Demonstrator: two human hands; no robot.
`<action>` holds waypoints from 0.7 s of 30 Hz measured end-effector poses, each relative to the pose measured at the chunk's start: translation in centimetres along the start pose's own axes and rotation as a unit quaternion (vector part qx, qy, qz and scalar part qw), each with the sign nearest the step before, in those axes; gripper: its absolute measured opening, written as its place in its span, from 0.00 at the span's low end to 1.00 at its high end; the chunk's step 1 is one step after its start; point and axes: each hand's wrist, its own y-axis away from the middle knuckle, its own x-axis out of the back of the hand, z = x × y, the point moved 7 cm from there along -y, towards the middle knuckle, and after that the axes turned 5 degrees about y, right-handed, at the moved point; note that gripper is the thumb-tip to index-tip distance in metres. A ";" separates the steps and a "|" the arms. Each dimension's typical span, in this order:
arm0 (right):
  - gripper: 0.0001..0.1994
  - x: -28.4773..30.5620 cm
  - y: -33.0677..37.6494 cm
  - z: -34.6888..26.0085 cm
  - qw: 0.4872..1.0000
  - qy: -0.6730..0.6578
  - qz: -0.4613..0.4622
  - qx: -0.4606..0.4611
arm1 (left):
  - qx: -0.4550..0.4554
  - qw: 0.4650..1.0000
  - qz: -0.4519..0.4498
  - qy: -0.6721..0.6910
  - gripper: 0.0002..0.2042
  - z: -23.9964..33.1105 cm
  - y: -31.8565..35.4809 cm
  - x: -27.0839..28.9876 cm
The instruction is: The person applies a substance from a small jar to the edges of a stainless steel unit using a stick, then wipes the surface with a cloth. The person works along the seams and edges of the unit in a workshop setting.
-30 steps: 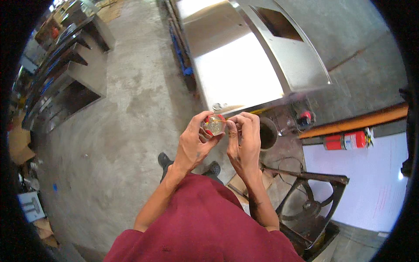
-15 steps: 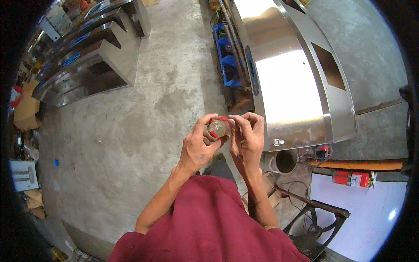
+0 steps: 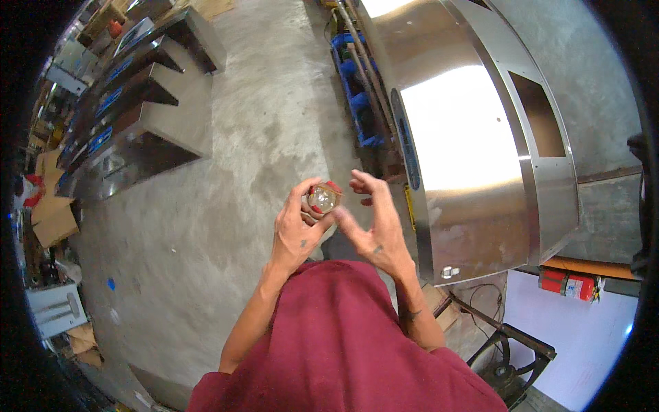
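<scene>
In front of my torso, my left hand [image 3: 295, 230] curls its fingers and thumb around a small round, see-through object [image 3: 322, 198] with red patches at its rim. What exactly it is cannot be made out. My right hand [image 3: 379, 230] is just to the right of it, fingers spread and raised, with nothing seen between them. The right thumb tip comes close to the object's lower right edge; whether it touches I cannot tell.
A long stainless steel hood-like casing [image 3: 473, 199] stands to my right, blue bins [image 3: 364, 113] beside it. More steel casings [image 3: 151, 130] line the far left. A fire extinguisher [image 3: 568, 284], a black metal frame [image 3: 508, 357] and a cardboard box [image 3: 55, 223] lie around the concrete floor [image 3: 206, 261].
My right hand has come away from the round object and its fingers have spread. The object, in my left hand, has shifted slightly left. The view has turned a little.
</scene>
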 end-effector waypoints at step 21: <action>0.39 -13.1 -31.2 18.3 0.963 0.228 -0.050 -0.132 | -0.083 0.965 -0.245 -0.048 0.34 -15.9 -38.0 -1.0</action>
